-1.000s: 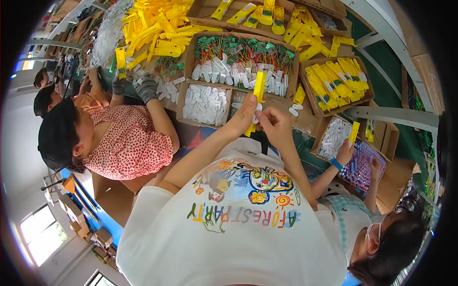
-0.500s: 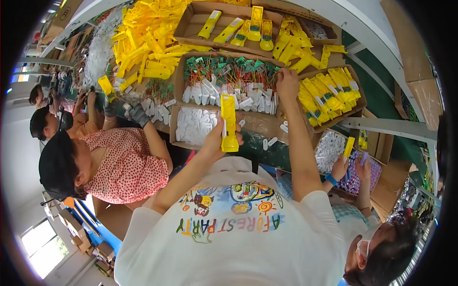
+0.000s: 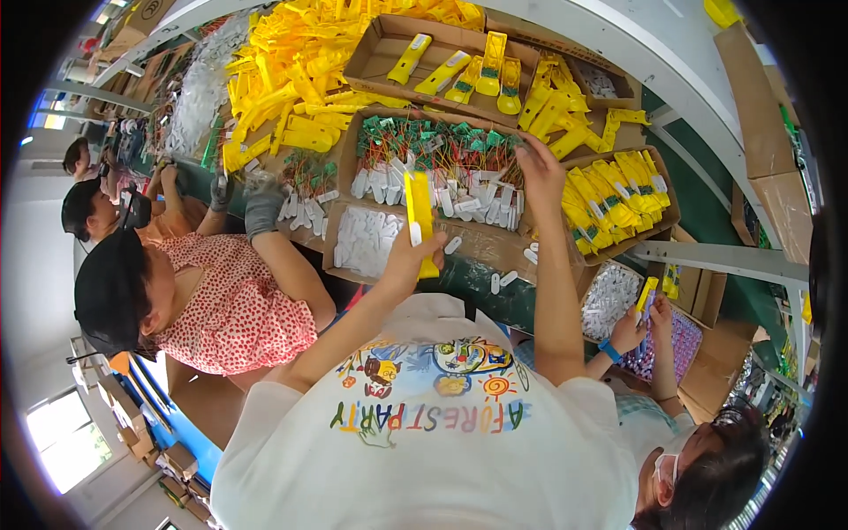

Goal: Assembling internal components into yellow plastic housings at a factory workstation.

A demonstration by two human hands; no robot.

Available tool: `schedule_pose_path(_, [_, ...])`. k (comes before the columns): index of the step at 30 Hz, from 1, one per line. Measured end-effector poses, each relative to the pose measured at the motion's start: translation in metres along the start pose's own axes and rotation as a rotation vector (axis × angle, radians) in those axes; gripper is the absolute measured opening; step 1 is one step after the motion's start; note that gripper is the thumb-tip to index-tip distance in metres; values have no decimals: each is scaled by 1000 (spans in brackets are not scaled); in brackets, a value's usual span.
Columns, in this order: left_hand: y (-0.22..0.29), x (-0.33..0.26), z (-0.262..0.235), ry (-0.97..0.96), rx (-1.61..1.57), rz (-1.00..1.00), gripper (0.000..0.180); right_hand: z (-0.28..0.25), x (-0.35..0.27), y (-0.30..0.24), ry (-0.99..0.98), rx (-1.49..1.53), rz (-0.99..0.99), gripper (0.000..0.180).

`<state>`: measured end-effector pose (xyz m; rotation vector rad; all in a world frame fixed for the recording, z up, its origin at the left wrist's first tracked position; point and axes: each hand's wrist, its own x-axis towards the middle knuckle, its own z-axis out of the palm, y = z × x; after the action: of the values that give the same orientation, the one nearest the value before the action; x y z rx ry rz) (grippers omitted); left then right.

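My left hand [image 3: 411,263] is closed around a long yellow plastic housing [image 3: 419,212], held upright with its side turned to me. It hangs in front of a cardboard box [image 3: 353,146] of small green circuit boards [image 3: 433,137] with red wires and white plastic pieces [image 3: 380,184]. At that box's right edge is my right hand [image 3: 542,177], its fingers bent together among the wires. What the fingertips pinch is too small to make out. Just right of it, a carton [image 3: 676,208] holds yellow housings [image 3: 614,196] in rows, some with green boards showing.
A heap of yellow housings [image 3: 291,75] lies at the far left, beside an open carton [image 3: 375,62] with several more. White covers [image 3: 362,240] fill a small box near my left hand. Co-workers sit on both sides; one at right holds a yellow piece [image 3: 647,294]. A metal beam [image 3: 724,252] crosses at right.
The yellow housing in my left hand has turned from its open face to its side. My right hand stays at the box's right edge, fingers shifted slightly. The left co-worker's yellow piece is out of sight.
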<state>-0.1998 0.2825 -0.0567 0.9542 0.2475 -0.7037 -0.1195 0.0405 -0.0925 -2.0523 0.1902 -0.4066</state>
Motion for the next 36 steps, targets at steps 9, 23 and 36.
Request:
schedule_pose_path(9, [64, 16, 73, 91, 891, 795, 43, -20, -62, -88, -281, 698, 113, 27])
schedule_pose_path(23, [59, -4, 66, 29, 492, 620, 43, -24, -90, -94, -238, 540, 12, 22])
schedule_pose_path(36, [63, -7, 45, -166, -161, 271, 40, -20, -100, -133, -172, 379, 85, 25])
